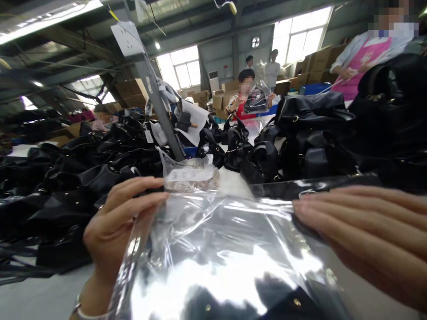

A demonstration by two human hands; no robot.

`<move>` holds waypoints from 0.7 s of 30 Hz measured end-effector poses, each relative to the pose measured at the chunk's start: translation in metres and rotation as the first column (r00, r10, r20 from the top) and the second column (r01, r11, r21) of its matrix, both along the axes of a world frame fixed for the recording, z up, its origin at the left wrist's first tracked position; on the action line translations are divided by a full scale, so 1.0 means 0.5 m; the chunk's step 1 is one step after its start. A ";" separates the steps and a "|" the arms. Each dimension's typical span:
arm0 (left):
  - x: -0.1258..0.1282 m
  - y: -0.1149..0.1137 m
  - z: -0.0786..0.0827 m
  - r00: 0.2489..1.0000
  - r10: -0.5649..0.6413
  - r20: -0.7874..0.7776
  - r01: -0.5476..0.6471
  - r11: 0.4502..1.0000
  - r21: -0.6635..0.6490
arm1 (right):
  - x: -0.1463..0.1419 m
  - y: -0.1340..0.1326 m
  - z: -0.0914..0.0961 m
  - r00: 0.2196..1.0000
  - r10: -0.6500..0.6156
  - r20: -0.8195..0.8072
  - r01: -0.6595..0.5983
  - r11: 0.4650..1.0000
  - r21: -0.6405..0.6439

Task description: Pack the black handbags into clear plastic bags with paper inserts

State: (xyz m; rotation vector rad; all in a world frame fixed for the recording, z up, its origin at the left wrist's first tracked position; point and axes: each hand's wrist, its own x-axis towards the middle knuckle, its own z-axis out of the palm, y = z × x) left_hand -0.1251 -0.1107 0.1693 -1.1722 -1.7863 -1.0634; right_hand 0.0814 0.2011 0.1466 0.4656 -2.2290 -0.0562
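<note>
A large clear plastic bag [213,231] stretches in front of me, shiny with reflections. Beneath its lower part shows something black with small gold-coloured studs, probably a black handbag [296,304]. My left hand [116,226] is at the plastic's upper left corner, gripping its edge; the thumb is hidden. On the opposite side, my right hand [367,231] touches the upper right corner with fingers stretched out flat and close together. Just beyond the plastic's top edge lies a small clear packet [191,178] with a white label.
Black handbags [83,164] are heaped on the left, and more black bags [310,120] on the right. A grey post [160,102] rises behind the packet. Across the table a person [245,95] handles a plastic-wrapped bag; another, in a pink apron [363,62], stands at right.
</note>
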 end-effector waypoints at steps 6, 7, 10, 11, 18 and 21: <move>-0.007 -0.091 -0.208 0.995 0.074 0.067 -0.031 0.866 -0.500 | -0.014 -0.066 -0.156 0.932 0.224 0.285 -0.232 0.973 -0.006; -0.009 -0.096 -0.244 0.990 0.109 0.091 -0.035 0.807 -0.589 | -0.037 -0.069 -0.188 0.907 0.210 0.365 -0.196 0.978 -0.073; 0.005 -0.087 -0.306 0.952 0.240 0.192 -0.042 0.720 -0.692 | -0.105 -0.066 -0.273 0.752 0.142 0.644 -0.039 0.984 -0.172; 0.016 -0.075 -0.311 0.935 0.245 0.256 -0.006 0.733 -0.681 | -0.122 -0.065 -0.294 0.715 0.138 0.685 -0.019 0.984 -0.178; 0.043 0.052 -0.320 0.838 0.081 0.540 0.355 0.670 -0.652 | -0.183 -0.103 -0.352 0.667 0.146 0.731 -0.013 0.983 -0.186; 0.022 0.069 -0.357 0.896 0.097 0.433 0.305 0.573 -0.761 | -0.187 -0.108 -0.352 0.660 0.146 0.737 -0.007 0.982 -0.188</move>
